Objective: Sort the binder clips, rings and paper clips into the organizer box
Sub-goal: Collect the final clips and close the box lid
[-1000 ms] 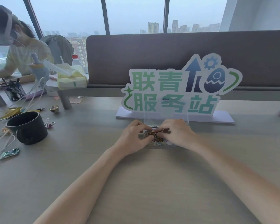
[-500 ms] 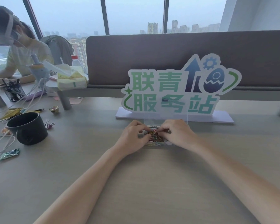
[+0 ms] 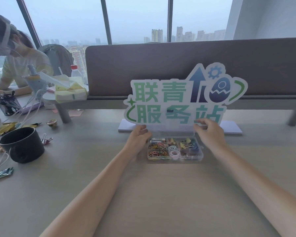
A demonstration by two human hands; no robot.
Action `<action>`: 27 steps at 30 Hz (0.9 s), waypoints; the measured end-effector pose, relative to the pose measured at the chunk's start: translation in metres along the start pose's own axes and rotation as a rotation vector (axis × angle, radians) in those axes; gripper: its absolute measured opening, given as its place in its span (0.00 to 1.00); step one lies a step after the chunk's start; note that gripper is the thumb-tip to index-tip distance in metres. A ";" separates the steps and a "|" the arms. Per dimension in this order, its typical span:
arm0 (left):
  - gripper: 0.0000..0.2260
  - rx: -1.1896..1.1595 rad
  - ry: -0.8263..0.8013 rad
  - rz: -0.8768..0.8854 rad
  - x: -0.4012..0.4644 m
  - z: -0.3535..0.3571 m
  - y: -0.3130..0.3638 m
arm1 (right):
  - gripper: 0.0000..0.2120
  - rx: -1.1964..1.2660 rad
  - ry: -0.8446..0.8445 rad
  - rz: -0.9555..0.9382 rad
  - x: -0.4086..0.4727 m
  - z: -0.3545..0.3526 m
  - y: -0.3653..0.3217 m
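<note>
While raised, hands (image 3: 174, 135) gripping lid (image 3: 171, 130).

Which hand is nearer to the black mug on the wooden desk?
Left. The left hand is at the clear organizer box's left end, to the right of the black mug; the right hand is farther right, at the clear lid.

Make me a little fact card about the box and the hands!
box: clear organizer box on the table, lid up
left compartments: colourful paper clips
middle: pastel rings
right: binder clips
left hand: holds the lid's left end
right hand: holds the lid's right end
stray: one binder clip by the black cup
</note>
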State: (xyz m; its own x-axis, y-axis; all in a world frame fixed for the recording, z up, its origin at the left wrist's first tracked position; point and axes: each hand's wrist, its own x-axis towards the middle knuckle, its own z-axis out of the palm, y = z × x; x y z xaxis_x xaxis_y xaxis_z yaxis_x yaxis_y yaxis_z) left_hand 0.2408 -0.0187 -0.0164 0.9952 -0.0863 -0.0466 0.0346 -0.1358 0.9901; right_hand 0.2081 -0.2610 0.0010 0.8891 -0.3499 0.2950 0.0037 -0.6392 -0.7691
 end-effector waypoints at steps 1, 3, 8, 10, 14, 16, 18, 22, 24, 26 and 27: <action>0.22 0.014 0.003 -0.017 0.003 0.002 0.000 | 0.18 0.064 -0.050 0.066 0.002 0.000 0.003; 0.21 0.017 0.036 -0.024 0.009 0.003 0.001 | 0.22 0.209 -0.158 0.143 0.003 0.001 0.005; 0.13 -0.025 0.073 0.009 0.012 0.003 0.002 | 0.27 0.279 -0.234 0.095 0.012 -0.002 0.002; 0.12 -0.036 0.071 0.018 0.010 0.002 0.001 | 0.28 0.230 -0.246 -0.004 0.016 -0.007 -0.003; 0.12 -0.030 0.050 0.041 0.004 0.001 0.002 | 0.28 0.085 -0.258 -0.243 0.021 -0.018 -0.022; 0.13 -0.031 0.046 0.043 0.001 0.000 0.003 | 0.28 0.014 -0.270 -0.353 0.023 -0.021 -0.033; 0.13 -0.038 0.048 0.048 -0.003 -0.001 0.005 | 0.25 -0.063 -0.315 -0.433 0.021 -0.022 -0.042; 0.11 -0.109 0.016 0.044 -0.008 -0.004 0.011 | 0.14 -0.117 -0.353 -0.504 0.014 -0.021 -0.050; 0.13 -0.087 -0.019 0.004 -0.009 -0.005 0.014 | 0.11 -0.106 -0.356 -0.501 0.007 -0.023 -0.049; 0.17 -0.009 -0.076 -0.032 -0.013 -0.005 0.018 | 0.09 -0.119 -0.419 -0.504 -0.002 -0.025 -0.045; 0.18 0.058 -0.104 -0.022 -0.015 -0.005 0.019 | 0.10 -0.125 -0.476 -0.504 -0.006 -0.025 -0.042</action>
State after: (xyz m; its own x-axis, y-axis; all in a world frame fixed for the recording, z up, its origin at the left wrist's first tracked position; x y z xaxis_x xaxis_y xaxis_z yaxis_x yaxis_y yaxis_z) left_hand 0.2265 -0.0152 0.0042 0.9792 -0.1843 -0.0850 0.0482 -0.1959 0.9794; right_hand 0.1913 -0.2485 0.0457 0.8968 0.3291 0.2958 0.4404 -0.7286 -0.5246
